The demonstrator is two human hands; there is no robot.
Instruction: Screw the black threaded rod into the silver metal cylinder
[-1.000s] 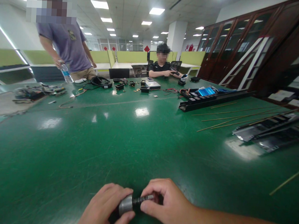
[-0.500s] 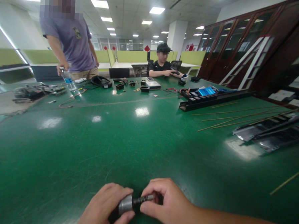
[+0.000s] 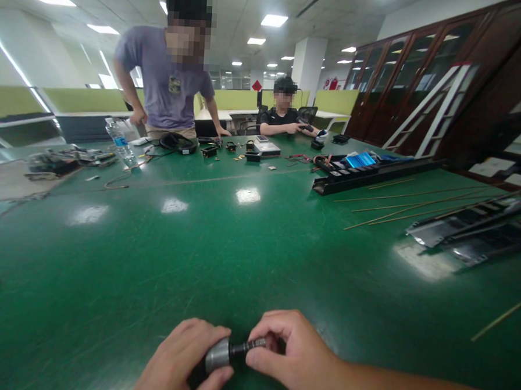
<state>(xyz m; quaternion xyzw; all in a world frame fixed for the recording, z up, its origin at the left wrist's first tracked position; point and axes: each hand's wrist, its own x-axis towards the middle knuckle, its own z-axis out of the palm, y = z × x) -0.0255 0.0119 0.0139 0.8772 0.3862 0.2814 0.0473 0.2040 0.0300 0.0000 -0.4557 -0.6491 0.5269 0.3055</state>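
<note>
OK so from my remote seat, the silver body and dark shaft are at the near side of the worktop; can't tell if they touch it. My left grip is curled round the body, my right grip is pinching the shaft's right end. Progress-wise, both parts are lined up and look joined, but how firmly, or what's left, I honestly can't tell.
</note>
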